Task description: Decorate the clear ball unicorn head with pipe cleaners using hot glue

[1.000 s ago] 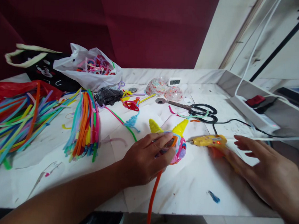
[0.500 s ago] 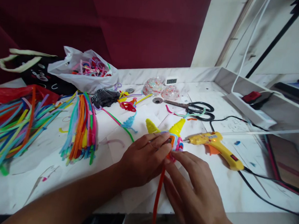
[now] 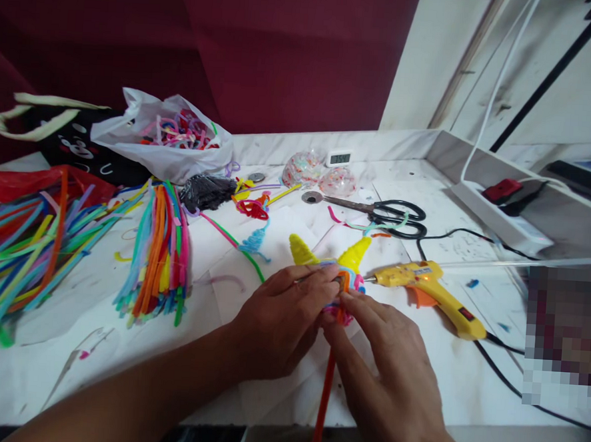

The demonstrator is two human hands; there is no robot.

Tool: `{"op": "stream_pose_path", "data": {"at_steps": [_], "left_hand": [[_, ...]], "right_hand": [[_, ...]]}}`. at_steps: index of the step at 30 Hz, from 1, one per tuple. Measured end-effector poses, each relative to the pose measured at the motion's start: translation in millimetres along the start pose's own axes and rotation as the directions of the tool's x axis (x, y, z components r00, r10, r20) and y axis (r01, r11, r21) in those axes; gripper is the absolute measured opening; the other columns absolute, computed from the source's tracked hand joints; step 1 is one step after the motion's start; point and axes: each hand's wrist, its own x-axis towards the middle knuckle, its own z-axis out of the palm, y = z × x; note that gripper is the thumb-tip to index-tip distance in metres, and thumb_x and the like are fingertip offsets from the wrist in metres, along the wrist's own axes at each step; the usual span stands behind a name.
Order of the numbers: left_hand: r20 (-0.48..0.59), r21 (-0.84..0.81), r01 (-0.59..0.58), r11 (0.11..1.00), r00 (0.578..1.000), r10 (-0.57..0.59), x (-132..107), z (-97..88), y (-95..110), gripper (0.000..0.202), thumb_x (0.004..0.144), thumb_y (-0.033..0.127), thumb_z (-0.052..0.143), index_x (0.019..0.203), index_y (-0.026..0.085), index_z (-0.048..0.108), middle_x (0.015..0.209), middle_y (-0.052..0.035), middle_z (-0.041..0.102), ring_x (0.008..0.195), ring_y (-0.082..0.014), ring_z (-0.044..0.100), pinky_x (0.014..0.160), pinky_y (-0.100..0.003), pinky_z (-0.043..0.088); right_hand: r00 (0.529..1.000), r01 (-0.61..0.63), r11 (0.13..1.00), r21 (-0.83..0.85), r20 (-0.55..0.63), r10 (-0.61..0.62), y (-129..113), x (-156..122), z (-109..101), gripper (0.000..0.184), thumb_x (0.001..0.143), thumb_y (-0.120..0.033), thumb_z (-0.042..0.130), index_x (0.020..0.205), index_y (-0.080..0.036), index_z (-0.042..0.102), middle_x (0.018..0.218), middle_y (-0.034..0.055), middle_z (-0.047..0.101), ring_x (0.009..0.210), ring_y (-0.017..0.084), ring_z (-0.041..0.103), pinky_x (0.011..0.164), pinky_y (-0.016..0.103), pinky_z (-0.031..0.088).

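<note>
Between my hands lies a colourful pipe-cleaner figure [image 3: 354,254] with two yellow pointed ears; its blue, pink and orange body is mostly covered by my fingers. My left hand [image 3: 284,314] is closed over its left side and top. At the lower right edge, my right hand [image 3: 391,367] pinches an orange pipe cleaner [image 3: 323,396] between thumb and fingers against the body. That pipe cleaner's long free end hangs down past the table's front edge. Just right of the figure, a yellow hot glue gun [image 3: 429,289] lies with its nozzle close to it.
Left of my arms lie a bundle of pipe cleaners [image 3: 165,260] and a larger loose pile [image 3: 27,258]. Behind stand a white plastic bag [image 3: 131,131] and a black bag [image 3: 75,141]. Black-handled scissors [image 3: 371,209] lie beyond the figure. A power strip [image 3: 500,217] sits at right.
The orange pipe cleaner's hanging end has swung slightly right. My right fingers have shifted a little along the figure's edge, while my left hand stays over it.
</note>
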Motion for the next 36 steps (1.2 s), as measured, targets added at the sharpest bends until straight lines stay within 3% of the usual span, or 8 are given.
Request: {"op": "stream_pose_path", "data": {"at_steps": [2, 6, 9, 14, 23, 29, 36], "left_hand": [[-0.022, -0.017, 0.002, 1.0, 1.0, -0.002, -0.3, 0.5, -0.2, 0.042, 0.087, 0.011, 0.049, 0.128, 0.003, 0.042, 0.126, -0.0216, 0.06, 0.13, -0.0214, 0.049, 0.106, -0.039, 0.048], [-0.009, -0.041, 0.014, 0.999, 1.0, -0.014, -2.1, 1.7, -1.3, 0.046, 0.086, 0.01, 0.05, 0.131, 0.005, 0.04, 0.131, -0.0198, 0.057, 0.132, -0.0216, 0.046, 0.106, -0.04, 0.047], [0.013, -0.034, 0.038, 0.999, 0.999, -0.038, -3.1, 1.6, -1.3, 0.049, 0.085, 0.01, 0.051, 0.132, 0.005, 0.039, 0.134, -0.0199, 0.054, 0.133, -0.022, 0.045, 0.107, -0.04, 0.046], [0.027, 0.002, 0.056, 0.998, 0.998, -0.056, -3.2, 1.6, 0.1, 0.048, 0.088, 0.014, 0.05, 0.134, 0.007, 0.038, 0.134, -0.0183, 0.055, 0.131, -0.0213, 0.047, 0.105, -0.04, 0.048], [0.022, 0.024, 0.059, 0.998, 0.998, -0.06, -4.6, 4.2, -1.9, 0.052, 0.087, 0.014, 0.055, 0.136, 0.006, 0.037, 0.133, -0.0193, 0.057, 0.13, -0.0231, 0.048, 0.103, -0.041, 0.05], [0.033, 0.022, 0.043, 0.999, 0.999, -0.044, -3.2, 3.3, -3.2, 0.052, 0.086, 0.013, 0.056, 0.134, 0.002, 0.039, 0.132, -0.0215, 0.056, 0.13, -0.0235, 0.047, 0.103, -0.039, 0.049], [0.039, 0.03, 0.024, 0.999, 0.999, -0.025, -1.0, 2.1, -3.4, 0.05, 0.085, 0.011, 0.056, 0.131, 0.0, 0.041, 0.13, -0.0228, 0.057, 0.129, -0.0238, 0.048, 0.102, -0.039, 0.048]], "right_hand": [[1.0, -0.017, 1.0, 0.021, 0.004, 0.017, 0.3, -0.8, -1.8, 0.028, 0.089, -0.02, 0.054, 0.117, -0.025, 0.058, 0.123, 0.0073, 0.062, 0.112, 0.026, 0.058, 0.088, 0.042, 0.054], [0.999, -0.021, 1.0, 0.024, 0.037, 0.02, 0.0, 1.5, -8.9, 0.031, 0.091, -0.01, 0.048, 0.12, -0.01, 0.058, 0.123, 0.0216, 0.059, 0.12, 0.031, 0.052, 0.092, 0.047, 0.048], [1.0, -0.017, 0.999, 0.046, 0.026, 0.016, -0.3, 2.4, -11.2, 0.032, 0.09, -0.004, 0.046, 0.12, -0.003, 0.058, 0.124, 0.0261, 0.058, 0.12, 0.033, 0.052, 0.091, 0.05, 0.045], [0.996, -0.063, 0.987, 0.146, -0.054, 0.072, -3.1, 1.7, -7.8, 0.032, 0.09, -0.004, 0.048, 0.12, -0.004, 0.059, 0.124, 0.0219, 0.061, 0.117, 0.031, 0.056, 0.09, 0.049, 0.045], [1.0, -0.03, 0.998, 0.05, 0.007, 0.03, -0.8, 3.4, -3.2, 0.029, 0.095, -0.013, 0.043, 0.118, -0.007, 0.059, 0.125, 0.0168, 0.062, 0.115, 0.031, 0.055, 0.089, 0.047, 0.04], [0.99, -0.141, 0.989, 0.051, -0.006, 0.142, -6.9, 10.8, -0.4, 0.025, 0.096, -0.013, 0.041, 0.112, -0.01, 0.061, 0.12, 0.0133, 0.066, 0.112, 0.03, 0.055, 0.088, 0.046, 0.039], [0.992, -0.124, 0.991, 0.048, -0.021, 0.125, -6.2, 14.5, -0.4, 0.024, 0.097, -0.014, 0.04, 0.108, -0.011, 0.062, 0.115, 0.0112, 0.068, 0.108, 0.028, 0.057, 0.086, 0.045, 0.039]]}}
